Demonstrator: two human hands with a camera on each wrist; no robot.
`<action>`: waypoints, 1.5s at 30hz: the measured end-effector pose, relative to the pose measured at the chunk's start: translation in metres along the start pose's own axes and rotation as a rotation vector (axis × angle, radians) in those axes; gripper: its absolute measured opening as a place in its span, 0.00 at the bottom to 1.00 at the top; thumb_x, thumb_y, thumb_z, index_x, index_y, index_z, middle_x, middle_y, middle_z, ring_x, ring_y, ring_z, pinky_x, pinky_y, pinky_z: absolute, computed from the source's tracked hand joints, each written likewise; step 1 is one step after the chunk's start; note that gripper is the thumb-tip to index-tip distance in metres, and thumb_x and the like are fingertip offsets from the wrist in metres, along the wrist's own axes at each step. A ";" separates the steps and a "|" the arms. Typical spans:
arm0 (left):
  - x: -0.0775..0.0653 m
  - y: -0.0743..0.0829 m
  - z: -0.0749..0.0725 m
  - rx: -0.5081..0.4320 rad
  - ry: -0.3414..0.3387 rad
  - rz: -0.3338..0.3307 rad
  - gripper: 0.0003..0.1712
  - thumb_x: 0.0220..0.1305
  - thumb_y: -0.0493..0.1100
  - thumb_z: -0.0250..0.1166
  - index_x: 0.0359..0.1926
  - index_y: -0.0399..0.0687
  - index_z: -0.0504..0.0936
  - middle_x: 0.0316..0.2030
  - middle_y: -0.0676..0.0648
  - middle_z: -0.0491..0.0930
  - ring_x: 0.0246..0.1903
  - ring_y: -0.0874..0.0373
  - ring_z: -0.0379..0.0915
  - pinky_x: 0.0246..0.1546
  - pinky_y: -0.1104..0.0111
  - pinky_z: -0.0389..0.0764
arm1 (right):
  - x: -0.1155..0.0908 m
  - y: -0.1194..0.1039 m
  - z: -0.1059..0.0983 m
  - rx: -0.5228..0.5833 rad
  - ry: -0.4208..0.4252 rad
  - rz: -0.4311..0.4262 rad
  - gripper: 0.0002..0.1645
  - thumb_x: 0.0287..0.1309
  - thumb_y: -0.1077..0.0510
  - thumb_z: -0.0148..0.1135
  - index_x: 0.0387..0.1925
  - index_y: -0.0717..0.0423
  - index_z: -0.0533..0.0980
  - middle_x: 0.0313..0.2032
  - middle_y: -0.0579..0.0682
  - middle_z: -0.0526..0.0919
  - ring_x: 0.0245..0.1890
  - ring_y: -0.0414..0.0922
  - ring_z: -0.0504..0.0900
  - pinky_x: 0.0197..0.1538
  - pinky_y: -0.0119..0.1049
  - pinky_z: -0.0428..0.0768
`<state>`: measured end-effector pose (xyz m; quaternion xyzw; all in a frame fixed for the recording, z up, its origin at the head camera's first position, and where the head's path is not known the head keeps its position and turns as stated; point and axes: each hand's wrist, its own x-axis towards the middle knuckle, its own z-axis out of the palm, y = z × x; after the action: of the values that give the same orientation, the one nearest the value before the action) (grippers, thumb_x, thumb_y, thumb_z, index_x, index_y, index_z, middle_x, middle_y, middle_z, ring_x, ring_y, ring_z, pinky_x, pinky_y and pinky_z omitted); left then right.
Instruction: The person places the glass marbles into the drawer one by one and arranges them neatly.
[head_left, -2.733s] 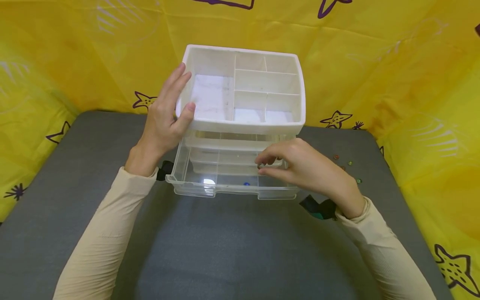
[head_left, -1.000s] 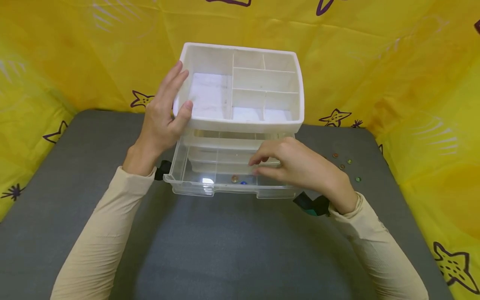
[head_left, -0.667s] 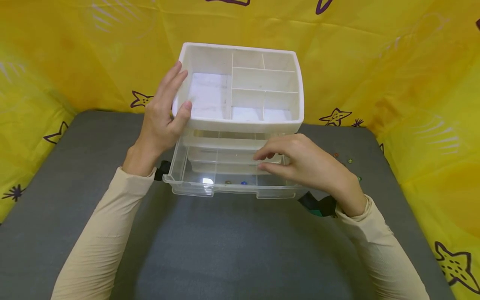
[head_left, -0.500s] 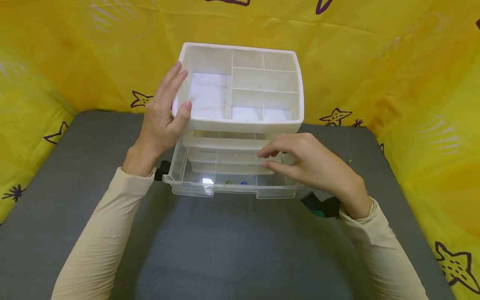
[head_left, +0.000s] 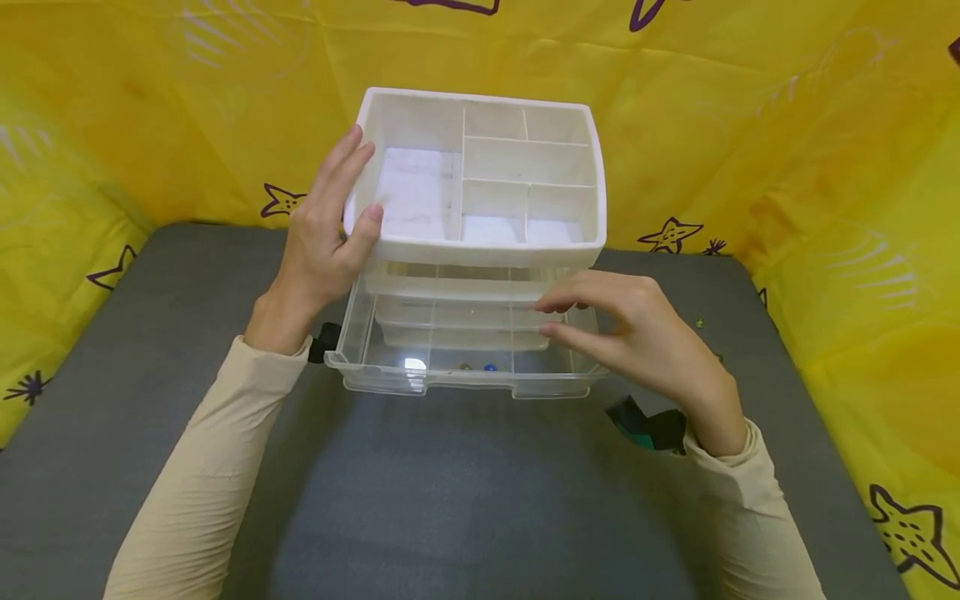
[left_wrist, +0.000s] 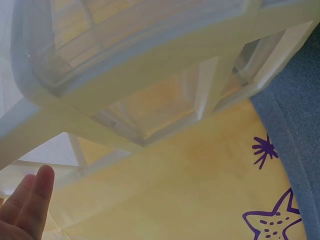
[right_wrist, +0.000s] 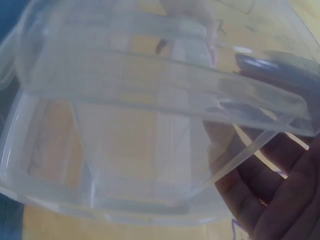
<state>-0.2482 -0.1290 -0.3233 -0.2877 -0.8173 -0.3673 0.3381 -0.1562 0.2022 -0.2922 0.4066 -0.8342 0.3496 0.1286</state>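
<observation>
- Yellow cloth (head_left: 675, 108) hangs round the grey table (head_left: 480, 500). From the head camera, your left hand (head_left: 318, 221) lies flat-fingered on the white box (head_left: 487, 252). Your right hand (head_left: 637, 333), finger and thumb apart, is over the clear drawer (head_left: 382, 382), which runs longest side to side. The blue bead (head_left: 491, 367) sits inside, left of your right hand and closer to you; that hand is nearer.
- Left wrist: your fingers look straight.
- Right wrist: your fingers show partly through clear plastic.
</observation>
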 end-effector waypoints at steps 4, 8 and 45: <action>0.000 0.000 0.000 -0.002 -0.003 0.002 0.35 0.65 0.50 0.50 0.70 0.38 0.67 0.73 0.41 0.63 0.72 0.48 0.61 0.72 0.56 0.63 | -0.006 0.000 -0.001 -0.004 0.054 0.020 0.19 0.45 0.70 0.74 0.41 0.54 0.85 0.37 0.44 0.88 0.40 0.35 0.82 0.49 0.24 0.78; 0.000 0.000 0.001 -0.003 -0.004 0.000 0.35 0.65 0.50 0.50 0.70 0.38 0.67 0.73 0.41 0.63 0.72 0.48 0.61 0.72 0.55 0.63 | -0.012 0.001 -0.004 -0.003 0.089 0.036 0.19 0.44 0.70 0.75 0.41 0.54 0.85 0.37 0.44 0.87 0.40 0.37 0.82 0.49 0.25 0.78; -0.002 0.000 0.002 -0.027 0.023 -0.014 0.35 0.63 0.50 0.50 0.69 0.38 0.69 0.73 0.42 0.64 0.72 0.49 0.61 0.72 0.57 0.64 | -0.063 0.056 -0.014 -0.081 0.187 0.344 0.18 0.48 0.68 0.73 0.43 0.53 0.85 0.38 0.40 0.86 0.36 0.28 0.79 0.42 0.20 0.74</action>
<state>-0.2477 -0.1278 -0.3252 -0.2822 -0.8104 -0.3840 0.3409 -0.1603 0.2725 -0.3408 0.2184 -0.8892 0.3687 0.1601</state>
